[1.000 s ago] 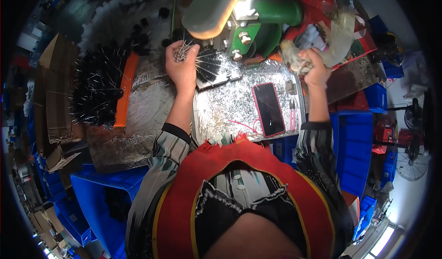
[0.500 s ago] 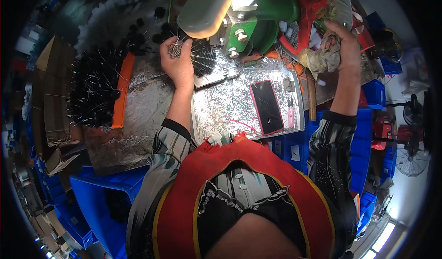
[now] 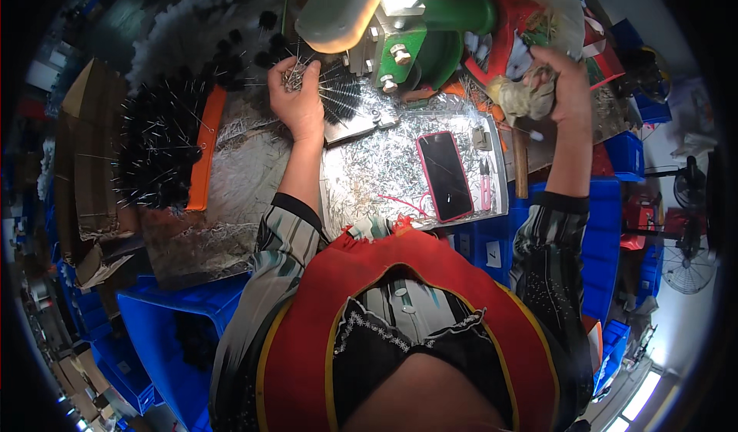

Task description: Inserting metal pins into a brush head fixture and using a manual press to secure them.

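Observation:
My left hand (image 3: 300, 109) is closed around the wire ends of a bunch of small black twisted-wire brushes (image 3: 340, 92). Their bristles fan out to the right beside a lit metal block (image 3: 361, 128) under the green machine (image 3: 403, 51). On the right, my right hand (image 3: 567, 94) grips a cloth-wrapped handle (image 3: 524, 98) at the rim of the machine's red wheel (image 3: 503, 28). Part of the grip is hidden behind the hand and the wrapping.
A pile of black wire brushes (image 3: 157, 144) lies left, against an orange strip (image 3: 205, 151). In front of the machine a scrap-strewn tray (image 3: 369, 178) holds a phone (image 3: 446, 177) and a pink cutter (image 3: 485, 186). A lamp (image 3: 346, 9) overhangs the work. Blue bins (image 3: 165, 317) stand below.
My right hand and the wrapped handle have shifted slightly left, and the red wheel has turned a little. My left hand with the brushes stays almost in place.

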The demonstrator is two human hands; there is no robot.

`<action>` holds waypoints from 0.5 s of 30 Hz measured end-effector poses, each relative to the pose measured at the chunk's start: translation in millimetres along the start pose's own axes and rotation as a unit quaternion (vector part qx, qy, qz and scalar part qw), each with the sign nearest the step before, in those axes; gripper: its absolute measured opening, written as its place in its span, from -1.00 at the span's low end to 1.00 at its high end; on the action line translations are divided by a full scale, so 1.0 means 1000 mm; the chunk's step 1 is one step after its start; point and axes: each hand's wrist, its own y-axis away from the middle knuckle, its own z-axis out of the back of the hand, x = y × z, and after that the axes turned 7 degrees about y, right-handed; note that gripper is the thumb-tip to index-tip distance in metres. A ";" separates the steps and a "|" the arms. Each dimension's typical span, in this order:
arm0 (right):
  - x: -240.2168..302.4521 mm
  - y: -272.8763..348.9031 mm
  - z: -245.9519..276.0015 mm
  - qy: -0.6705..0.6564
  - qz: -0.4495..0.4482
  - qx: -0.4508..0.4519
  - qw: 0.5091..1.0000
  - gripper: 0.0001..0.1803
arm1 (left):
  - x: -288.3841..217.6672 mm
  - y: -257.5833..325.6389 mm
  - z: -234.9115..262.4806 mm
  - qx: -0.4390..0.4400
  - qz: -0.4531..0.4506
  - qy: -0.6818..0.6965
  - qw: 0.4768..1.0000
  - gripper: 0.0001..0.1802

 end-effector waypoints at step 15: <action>-0.085 -0.003 0.006 -0.062 0.086 0.011 0.994 -0.87 | 0.003 -0.002 0.000 -0.021 0.016 0.039 0.999 -0.69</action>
